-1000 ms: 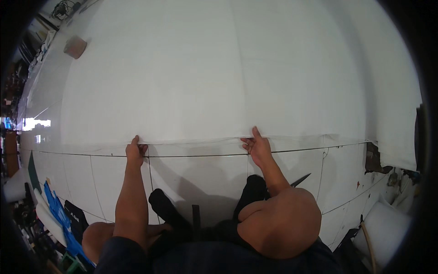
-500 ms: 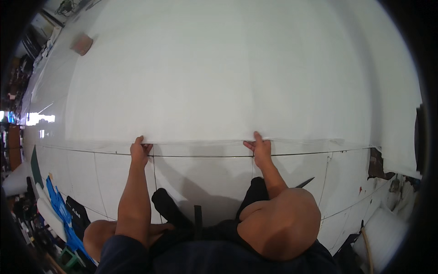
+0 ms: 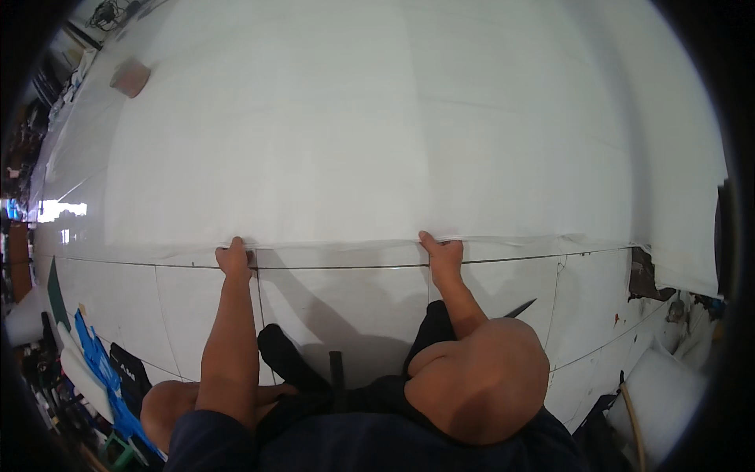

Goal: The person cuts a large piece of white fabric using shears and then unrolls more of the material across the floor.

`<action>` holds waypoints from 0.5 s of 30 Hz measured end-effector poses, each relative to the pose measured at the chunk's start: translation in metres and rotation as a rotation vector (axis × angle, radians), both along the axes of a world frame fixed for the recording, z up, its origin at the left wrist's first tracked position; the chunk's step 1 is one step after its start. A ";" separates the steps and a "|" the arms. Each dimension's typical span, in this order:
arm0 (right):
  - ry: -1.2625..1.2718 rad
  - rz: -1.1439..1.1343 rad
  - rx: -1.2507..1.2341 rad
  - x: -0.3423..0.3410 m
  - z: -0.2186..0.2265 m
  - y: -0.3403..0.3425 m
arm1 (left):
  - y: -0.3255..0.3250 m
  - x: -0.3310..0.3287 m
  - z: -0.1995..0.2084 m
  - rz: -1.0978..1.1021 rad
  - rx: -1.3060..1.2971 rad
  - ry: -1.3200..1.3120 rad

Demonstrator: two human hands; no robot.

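Note:
A broad white sheet point(image 3: 314, 141) lies spread over the tiled floor, its near edge running across in front of my feet. My left hand point(image 3: 233, 258) pinches that edge left of centre, thumb on top and the other fingers tucked beneath. Farther right, my right hand point(image 3: 444, 258) grips the same edge, its thumb pointing up and left onto the sheet. The fingers under the sheet are mostly hidden.
A brownish block-like object point(image 3: 130, 78) sits at the far left. A dark pointed blade point(image 3: 521, 307) lies beside my right knee. Blue material point(image 3: 98, 358) and clutter line the left; a white roll point(image 3: 661, 405) lies at lower right.
Both hands remain at the sheet's edge, but their fingers have curled under more. My right thumb has swung left. The whole view has shifted slightly.

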State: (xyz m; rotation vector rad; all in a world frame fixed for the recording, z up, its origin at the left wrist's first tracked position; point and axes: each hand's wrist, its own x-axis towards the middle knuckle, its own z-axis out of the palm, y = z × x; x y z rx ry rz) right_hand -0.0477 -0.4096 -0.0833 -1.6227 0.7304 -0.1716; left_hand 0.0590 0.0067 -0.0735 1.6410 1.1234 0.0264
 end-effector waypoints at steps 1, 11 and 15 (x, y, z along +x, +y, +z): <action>0.095 -0.014 0.200 -0.002 0.012 -0.005 | 0.006 -0.002 -0.004 -0.007 0.001 0.010; 0.367 0.139 0.327 -0.019 0.021 -0.018 | 0.007 0.009 -0.015 0.078 -0.191 -0.046; 0.098 0.366 -0.591 -0.029 0.032 0.006 | 0.014 0.005 -0.013 0.038 -0.101 -0.025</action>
